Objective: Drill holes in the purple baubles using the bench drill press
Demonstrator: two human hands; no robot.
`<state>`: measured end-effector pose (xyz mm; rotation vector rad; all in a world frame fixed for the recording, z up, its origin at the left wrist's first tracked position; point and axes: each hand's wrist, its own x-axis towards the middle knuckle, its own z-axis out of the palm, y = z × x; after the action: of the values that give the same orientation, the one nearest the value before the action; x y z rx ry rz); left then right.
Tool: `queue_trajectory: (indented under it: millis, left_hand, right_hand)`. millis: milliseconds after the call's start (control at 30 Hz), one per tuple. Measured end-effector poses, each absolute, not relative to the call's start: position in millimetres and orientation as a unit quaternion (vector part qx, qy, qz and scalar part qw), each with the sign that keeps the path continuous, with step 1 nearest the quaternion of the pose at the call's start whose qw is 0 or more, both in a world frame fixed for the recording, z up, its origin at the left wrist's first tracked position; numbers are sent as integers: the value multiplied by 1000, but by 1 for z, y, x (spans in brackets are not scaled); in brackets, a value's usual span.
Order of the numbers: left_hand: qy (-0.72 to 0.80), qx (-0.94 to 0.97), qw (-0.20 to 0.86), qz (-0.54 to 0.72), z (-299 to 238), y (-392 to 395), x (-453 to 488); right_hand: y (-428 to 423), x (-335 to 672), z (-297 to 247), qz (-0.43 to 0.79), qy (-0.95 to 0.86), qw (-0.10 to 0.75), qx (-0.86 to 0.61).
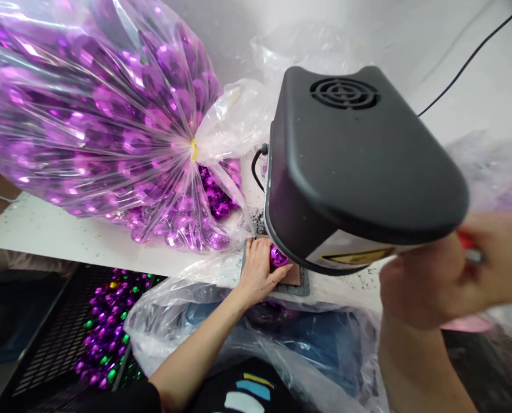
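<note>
Head view, items by size, places taken from the black machine. White table [96,235]: beneath it. Clear sack [88,115] of purple faceted balls, yellow-tied: to its left. Black machine [368,166], vent on top: landmark. Loose clear plastic bag [165,327]: below its front, over the lap. Black crate [45,355], purple and green pieces inside: lower left of it. Right hand [445,275]: at its lower right, blurred, fingers curled beside a red part [466,241]; whether they close on it cannot be told. Left hand [256,267]: at its lower left edge, thumb and fingers clamped on the ball. Grey pad [301,285]: just under that edge. Purple ball [278,256]: on the pad, beside that edge.

Risks, judged: ball rolling or turning, should the left grip slacken; fingers knocked, should the machine's head drop.

Markings: yellow warning label [355,255] on its front underside; wording illegible, no brand readable.
</note>
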<state>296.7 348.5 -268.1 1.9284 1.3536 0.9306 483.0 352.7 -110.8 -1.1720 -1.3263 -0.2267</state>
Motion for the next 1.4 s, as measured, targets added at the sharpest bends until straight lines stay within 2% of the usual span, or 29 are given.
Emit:
queue_trajectory:
  millis: [133, 267, 367, 467, 600, 700, 767, 933, 1033, 1133, 1233, 1300, 1400]
  left_hand:
    - [484, 754, 250, 367, -273, 321, 292]
    - [431, 801, 224, 350, -270, 286, 278]
    - [414, 798, 202, 389, -254, 303, 261]
    - [504, 747, 64, 430, -231, 358, 237]
    - [667, 672, -87, 309, -207, 428, 205]
    - [695, 688, -106, 180, -203, 447, 191]
    - [687, 705, -100, 147, -204, 444, 187]
    - [610, 751, -69, 243, -204, 407, 194]
    - [579, 731, 11, 361, -203, 381, 202]
    - [517, 672, 280, 451, -210, 363, 212]
    - [436, 593, 524, 429, -222, 357, 220]
    - [406, 563, 598, 402, -228, 357, 224]
    - [422, 533, 616, 398, -231, 360, 228]
  right_hand:
    - [397, 477, -80, -40, -598, 642, -478]
    - [410, 474, -77, -10, -576, 660, -482]
    - [408, 473, -79, 0, -564, 671, -482]
    - [408, 475, -80, -8, -566, 667, -484]
    - [408, 478, -82, -20, -578, 651, -491]
    - [407, 479, -82, -14, -581, 651, -489]
    - [407, 479, -82, -7, -581, 655, -483]
    - [407, 478, -82, -4, -584, 663, -469]
    - [407, 479, -83, -5, -586, 659, -472]
    - [407, 479, -83, -4, -589, 660, -466]
    - [407, 478, -83, -3, -591, 664, -457]
    - [407, 477, -83, 2, -592, 665, -456]
    - [406, 477, -82, 10, -590, 664, -459]
